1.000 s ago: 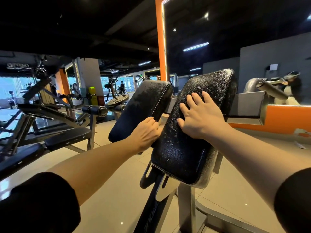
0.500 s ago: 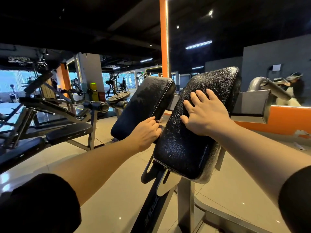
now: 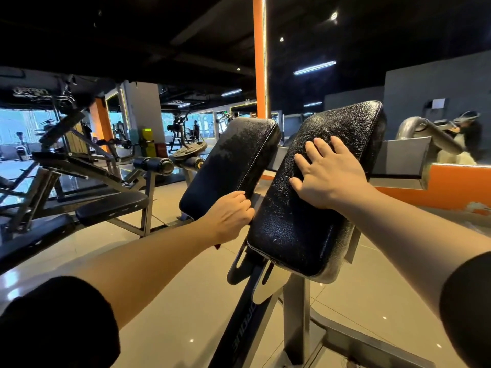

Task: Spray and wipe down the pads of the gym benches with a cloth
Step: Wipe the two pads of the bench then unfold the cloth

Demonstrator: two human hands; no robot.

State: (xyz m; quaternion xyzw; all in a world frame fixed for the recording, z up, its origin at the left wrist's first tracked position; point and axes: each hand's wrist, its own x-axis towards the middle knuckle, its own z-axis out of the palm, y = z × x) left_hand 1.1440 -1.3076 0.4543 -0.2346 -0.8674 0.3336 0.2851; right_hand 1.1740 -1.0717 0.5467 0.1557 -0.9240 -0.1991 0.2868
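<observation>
Head view: right hand [image 3: 328,172] lies flat, fingers spread, on the wet right pad [image 3: 305,208], likely bracing it. Left hand [image 3: 230,212] curls round the inner edge of the left pad [image 3: 228,166], seemingly steadying. No cloth or spray visible.

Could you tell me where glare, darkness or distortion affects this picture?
Head view: wet sheen glints on the right pad; the windows at far left blow out; the ceiling is nearly black; the wide lens stretches the forearms at the frame edges.
</observation>
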